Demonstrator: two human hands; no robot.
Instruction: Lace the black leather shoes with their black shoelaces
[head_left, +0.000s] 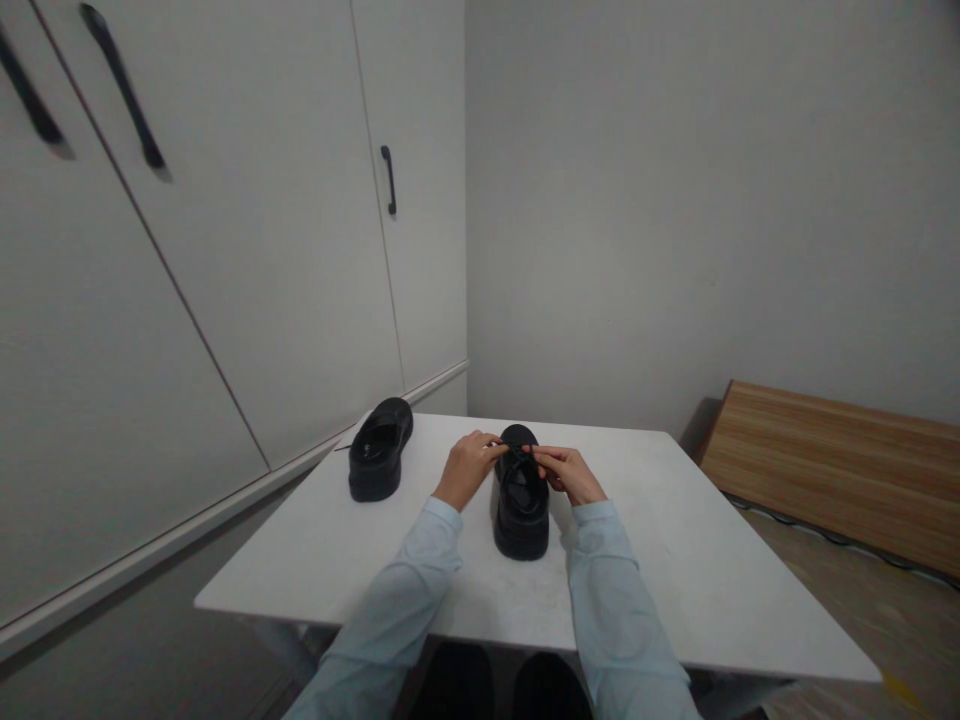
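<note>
Our left hand [472, 468] and right hand [568, 473] both pinch the black lace [515, 447] of the shoe [523, 500] mid-desk [675, 560], toe toward the far edge. We seem to be working the lace; next may need a soft, even pull.

Thick-soled black shoe [523, 500], upright, heel nearest
</note>
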